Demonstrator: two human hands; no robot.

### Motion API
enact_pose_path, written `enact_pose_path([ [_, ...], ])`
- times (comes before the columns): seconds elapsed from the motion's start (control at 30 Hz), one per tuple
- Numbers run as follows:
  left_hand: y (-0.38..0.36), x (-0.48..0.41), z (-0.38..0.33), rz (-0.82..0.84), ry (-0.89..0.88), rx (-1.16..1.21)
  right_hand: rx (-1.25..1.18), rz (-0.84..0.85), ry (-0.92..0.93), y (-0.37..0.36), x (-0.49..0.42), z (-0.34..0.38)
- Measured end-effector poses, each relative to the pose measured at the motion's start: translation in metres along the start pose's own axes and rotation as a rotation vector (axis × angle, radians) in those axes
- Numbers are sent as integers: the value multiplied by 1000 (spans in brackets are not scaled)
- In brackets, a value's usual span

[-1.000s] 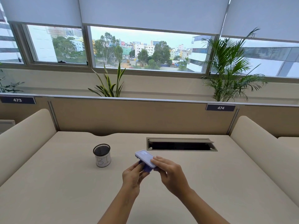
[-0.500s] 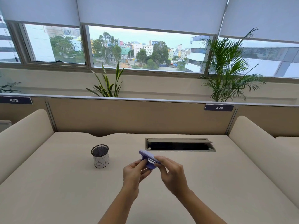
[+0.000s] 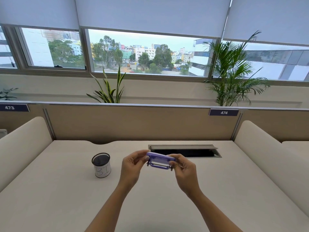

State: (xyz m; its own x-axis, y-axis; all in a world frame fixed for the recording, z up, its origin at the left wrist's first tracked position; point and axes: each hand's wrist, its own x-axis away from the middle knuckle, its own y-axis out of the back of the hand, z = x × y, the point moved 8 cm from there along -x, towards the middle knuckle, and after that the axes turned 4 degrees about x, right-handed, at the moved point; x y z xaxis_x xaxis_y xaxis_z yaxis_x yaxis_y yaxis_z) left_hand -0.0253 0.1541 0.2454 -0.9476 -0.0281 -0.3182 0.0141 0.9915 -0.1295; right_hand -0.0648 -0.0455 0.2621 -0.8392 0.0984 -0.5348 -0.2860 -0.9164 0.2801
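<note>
A small purple hole punch is held in the air above the middle of the beige desk, lying crosswise with its long side toward me. My left hand pinches its left end between thumb and fingers. My right hand grips its right end, fingers curled round it. Two small metal pins show under the punch's lower bar.
A black mesh pen cup with a white label stands on the desk left of my hands. An open cable hatch lies in the desk behind them. Padded dividers flank both sides, a partition at the back.
The punch has turned from pointing away at an angle to lying crosswise. My hands have moved apart, each now at one end, and have risen a little.
</note>
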Motion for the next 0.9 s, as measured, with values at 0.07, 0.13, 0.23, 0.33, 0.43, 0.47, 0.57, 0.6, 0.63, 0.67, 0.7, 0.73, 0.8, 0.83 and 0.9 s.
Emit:
enact_pose_path([
  [0.07, 1, 0, -1, -42, -29, -7, -7, -1, -4, 0, 0, 1],
  [0.13, 0, 0, -2, -72, -60, -35, -8, -4, -14, -2, 0, 2],
  [0.23, -2, -1, -3, -81, -91, -103, 0, -5, -21, -2, -1, 2],
  [0.33, -4, -1, -3, -49, -102, -150, 4, 2, -25, -2, -2, 0],
  [0.43, -6, 1, -2, -22, -100, -174, 6, 30, -25, -5, -3, 0],
  [0.47, -7, 1, -1, -20, -100, -182, 11, 52, -29, -7, -4, -1],
  [0.57, -6, 0, 1, -11, -94, -190, 64, 201, -71, -15, -6, -5],
  [0.6, -7, 0, 2, -3, -91, -193, 95, 260, -84, -17, -6, -7],
  [0.63, -8, 0, 3, 6, -88, -193, 128, 308, -93, -19, -6, -8],
  [0.67, -8, 0, 3, 13, -85, -188, 154, 338, -98, -20, -7, -9],
  [0.7, -8, 1, 4, 19, -81, -181, 164, 348, -102, -20, -7, -8],
  [0.73, -9, 0, 4, 24, -75, -172, 160, 340, -104, -19, -8, -8],
  [0.8, -10, -2, 4, 36, -58, -152, 120, 295, -121, -16, -9, -8],
  [0.83, -12, -2, 3, 45, -50, -145, 91, 271, -139, -14, -10, -9],
  [0.9, -16, -3, 2, 72, -44, -142, 39, 235, -178, -13, -10, -12],
])
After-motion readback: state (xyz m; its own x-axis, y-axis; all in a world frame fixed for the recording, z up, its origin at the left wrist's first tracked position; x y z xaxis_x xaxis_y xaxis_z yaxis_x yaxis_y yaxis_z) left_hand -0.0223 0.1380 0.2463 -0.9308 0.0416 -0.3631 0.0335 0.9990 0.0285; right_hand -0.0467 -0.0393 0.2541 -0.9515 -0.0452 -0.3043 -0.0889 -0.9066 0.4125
